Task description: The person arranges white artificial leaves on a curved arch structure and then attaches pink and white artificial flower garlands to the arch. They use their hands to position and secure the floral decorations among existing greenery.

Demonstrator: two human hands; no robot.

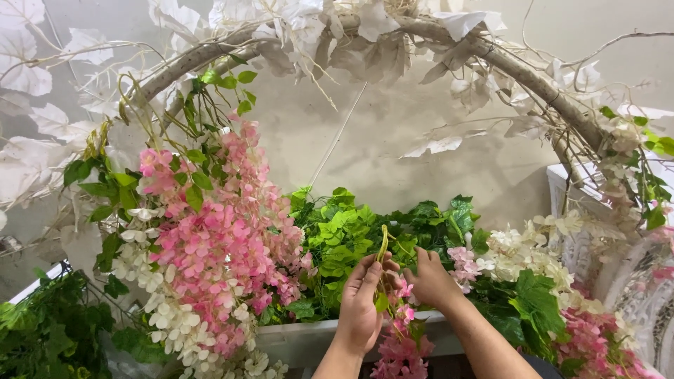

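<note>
A pale branch arch (210,52) hung with white paper leaves (449,24) spans the wall. Beneath it droops a big cluster of pink blossoms (225,245), beside a bank of green leaves (344,235). The left hand (359,305) and right hand (430,279) each have a closed grip on a green stem (382,245) between them, pink flowers (401,354) dangling below.

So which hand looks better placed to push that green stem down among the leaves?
Probably the left hand: its fingers pinch the green stem, whose pink blossoms hang below. The right hand is beside it, reaching into the green leaves.
</note>
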